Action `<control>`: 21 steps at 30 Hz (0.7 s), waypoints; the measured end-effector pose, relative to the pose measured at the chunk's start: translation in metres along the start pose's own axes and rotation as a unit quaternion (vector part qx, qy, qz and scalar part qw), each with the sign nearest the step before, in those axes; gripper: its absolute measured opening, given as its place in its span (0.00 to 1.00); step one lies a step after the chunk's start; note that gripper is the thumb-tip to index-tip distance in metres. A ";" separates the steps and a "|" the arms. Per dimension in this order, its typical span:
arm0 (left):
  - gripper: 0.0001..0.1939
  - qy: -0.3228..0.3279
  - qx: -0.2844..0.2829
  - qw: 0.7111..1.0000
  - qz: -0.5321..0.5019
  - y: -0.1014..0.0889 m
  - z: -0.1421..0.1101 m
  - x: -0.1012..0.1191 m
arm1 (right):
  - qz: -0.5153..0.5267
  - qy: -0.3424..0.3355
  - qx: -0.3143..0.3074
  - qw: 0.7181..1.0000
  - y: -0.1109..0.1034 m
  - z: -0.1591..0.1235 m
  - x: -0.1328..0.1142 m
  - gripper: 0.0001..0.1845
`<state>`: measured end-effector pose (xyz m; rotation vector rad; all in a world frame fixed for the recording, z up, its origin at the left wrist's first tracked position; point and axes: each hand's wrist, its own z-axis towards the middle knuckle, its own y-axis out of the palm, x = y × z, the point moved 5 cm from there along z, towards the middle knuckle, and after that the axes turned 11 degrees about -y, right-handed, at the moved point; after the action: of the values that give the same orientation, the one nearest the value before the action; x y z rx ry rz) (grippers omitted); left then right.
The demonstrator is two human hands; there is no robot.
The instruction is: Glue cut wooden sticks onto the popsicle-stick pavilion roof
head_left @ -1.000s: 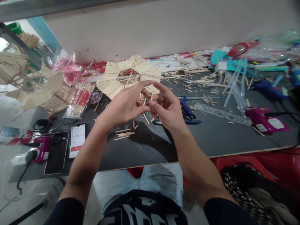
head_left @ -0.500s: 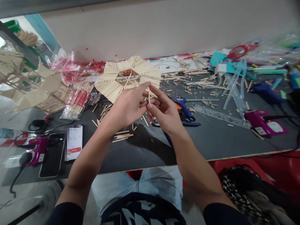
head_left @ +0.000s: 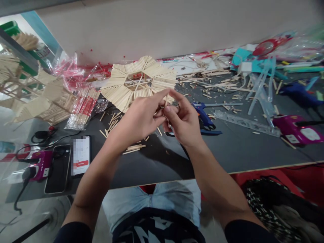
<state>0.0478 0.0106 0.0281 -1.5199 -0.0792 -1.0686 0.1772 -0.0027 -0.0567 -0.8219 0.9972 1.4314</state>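
My left hand (head_left: 143,114) and my right hand (head_left: 186,123) meet above the desk, fingertips together. Between them stands a short thin wooden stick (head_left: 166,99), roughly upright, with the fingers of both hands closed about it. Its lower end is hidden behind my right thumb. Just beyond the hands lies a star-shaped frame made of wooden sticks (head_left: 115,92), with an open middle crossed by a few sticks. Loose cut sticks (head_left: 134,148) are scattered below and left of my left hand. A blue glue gun (head_left: 205,116) rests right of my right hand.
On the left are a packet of sticks (head_left: 83,106), two phones (head_left: 58,172), a purple power adapter (head_left: 43,165) and another stick structure (head_left: 48,98). To the right lie a clear ruler (head_left: 245,123), glue sticks (head_left: 260,87), a second purple adapter (head_left: 296,130) and another blue glue gun (head_left: 298,94).
Both hands have shifted slightly right in the picture, still together around the stick. The view has moved a little too. My right thumb sits higher on the stick.
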 end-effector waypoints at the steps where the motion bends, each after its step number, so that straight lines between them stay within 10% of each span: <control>1: 0.26 0.008 -0.003 1.000 0.000 -0.002 -0.001 -0.001 | 0.017 0.006 -0.005 1.000 0.001 0.000 -0.001 0.34; 14: 0.23 0.017 0.017 0.996 0.084 -0.013 -0.007 -0.005 | -0.018 0.038 -0.057 0.997 0.004 0.000 -0.010 0.26; 21: 0.28 -0.057 0.090 0.988 0.111 -0.052 -0.011 -0.026 | -0.321 -0.028 -0.070 0.944 -0.035 0.009 -0.067 0.20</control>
<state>-0.0045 0.0299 0.0491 -1.3886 -0.0811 -0.7766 0.2192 -0.0217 0.0036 -1.0819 0.5077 0.9554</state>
